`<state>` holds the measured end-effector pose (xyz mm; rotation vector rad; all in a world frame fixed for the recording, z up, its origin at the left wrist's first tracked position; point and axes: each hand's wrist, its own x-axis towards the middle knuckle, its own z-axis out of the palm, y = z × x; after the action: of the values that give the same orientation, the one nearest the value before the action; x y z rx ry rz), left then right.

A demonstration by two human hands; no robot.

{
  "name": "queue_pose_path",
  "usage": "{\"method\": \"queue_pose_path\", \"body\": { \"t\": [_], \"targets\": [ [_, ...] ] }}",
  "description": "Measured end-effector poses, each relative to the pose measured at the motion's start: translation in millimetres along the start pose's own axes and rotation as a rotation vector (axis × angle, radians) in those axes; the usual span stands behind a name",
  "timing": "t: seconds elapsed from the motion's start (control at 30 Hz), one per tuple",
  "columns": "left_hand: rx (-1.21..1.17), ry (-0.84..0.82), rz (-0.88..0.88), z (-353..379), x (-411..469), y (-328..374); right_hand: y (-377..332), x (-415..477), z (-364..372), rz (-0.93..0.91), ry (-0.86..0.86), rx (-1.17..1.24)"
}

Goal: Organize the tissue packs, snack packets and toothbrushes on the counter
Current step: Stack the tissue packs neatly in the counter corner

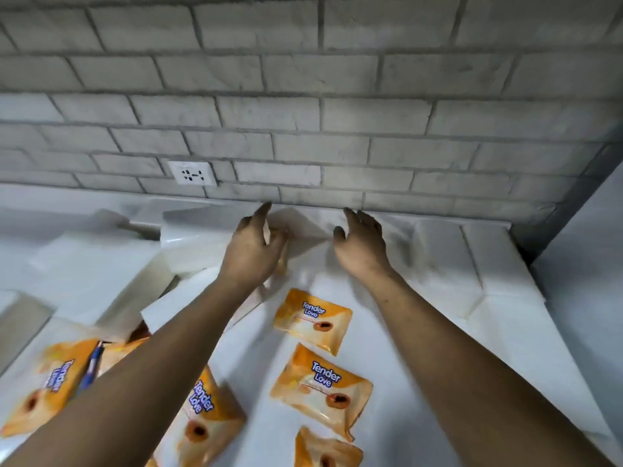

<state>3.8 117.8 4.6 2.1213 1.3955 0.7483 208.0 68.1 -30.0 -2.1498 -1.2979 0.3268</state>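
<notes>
Beside the brick wall [303,96], over the counter [259,358], left hand [251,247] fingers [265,210] clasped a tissue pack [202,244]; right hand [362,244] fingers [352,215] spread apart alongside.

The left forearm [151,365] and the right forearm [455,348] are both bare, uncovered from the lower edge of view up to the wrists. The left hand [251,251] and the right hand [362,246] are bare too. Blur softens the fingers [352,215], so finer marks cannot be made out.
</notes>
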Motion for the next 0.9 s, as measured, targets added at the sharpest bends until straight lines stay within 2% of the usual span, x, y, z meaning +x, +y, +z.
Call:
{"method": "queue_pose_path", "body": {
  "t": [0.17, 0.33, 0.4, 0.47, 0.53, 0.6, 0.77, 0.9],
  "targets": [
    [0.080, 0.082, -0.055, -64.4, 12.3, -59.3, -72.1, -0.3, 51.2, -0.054, -0.066, 0.049],
    [0.145, 0.122, -0.062, -104.7, 29.2, -110.0, -118.3, 2.2, 97.1, 0.030, -0.098, 0.132],
    [0.149, 0.115, -0.082, -116.4, 41.7, -125.0, -133.0, 1.6, 111.3, 0.094, -0.048, 0.184],
    [0.106, 0.090, -0.098, -125.0, 55.3, -135.0, -145.4, -4.3, 122.3, 0.134, 0.108, 0.255],
    [0.009, 0.035, -0.152, -130.8, 71.3, -144.0, -155.3, -11.0, 136.9, 0.161, 0.300, 0.283],
    [-0.051, -0.021, -0.191, -133.8, 88.1, -148.8, -161.9, -16.9, 152.4, 0.188, 0.408, 0.327],
    [0.086, -0.229, -0.111, -132.1, 122.3, -145.7, -174.3, -32.6, 169.8, 0.284, 0.470, 0.517],
    [-0.038, -0.456, -0.117, -127.6, 135.5, -139.4, -173.2, -28.8, 176.0, 0.406, 0.385, 0.671]
  ]
}}
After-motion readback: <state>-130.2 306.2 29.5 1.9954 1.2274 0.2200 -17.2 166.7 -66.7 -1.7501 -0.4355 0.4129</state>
